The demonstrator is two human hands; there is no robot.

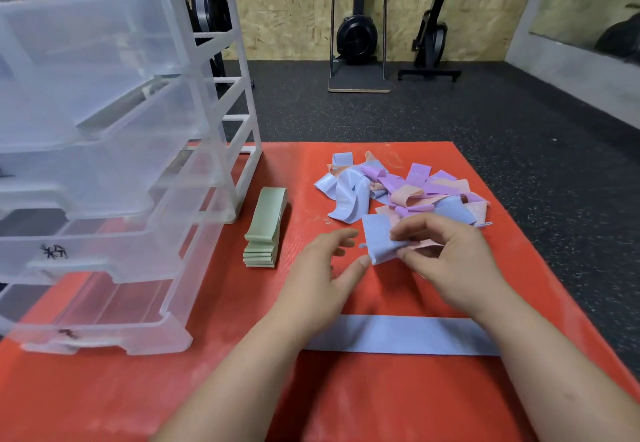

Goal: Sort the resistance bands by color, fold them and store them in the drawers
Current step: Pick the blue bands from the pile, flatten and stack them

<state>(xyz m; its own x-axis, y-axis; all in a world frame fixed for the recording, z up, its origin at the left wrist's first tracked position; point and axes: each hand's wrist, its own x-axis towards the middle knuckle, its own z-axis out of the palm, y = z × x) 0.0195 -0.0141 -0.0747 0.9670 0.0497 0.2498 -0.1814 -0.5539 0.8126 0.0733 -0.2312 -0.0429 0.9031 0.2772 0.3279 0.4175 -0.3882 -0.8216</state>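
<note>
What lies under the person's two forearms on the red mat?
A flat blue band lies there on the red mat, stretched sideways. The forearms cover part of each end.

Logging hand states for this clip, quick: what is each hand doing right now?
Left hand: open, fingers relaxed, holding nothing, thumb near the blue resistance band.
Right hand: closed, pinching that blue resistance band.

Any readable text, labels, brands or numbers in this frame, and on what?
No text can be read.
Black handwritten marks on the second-lowest drawer: too smeared to read.
Black mark on the bottom drawer: unreadable.
</note>
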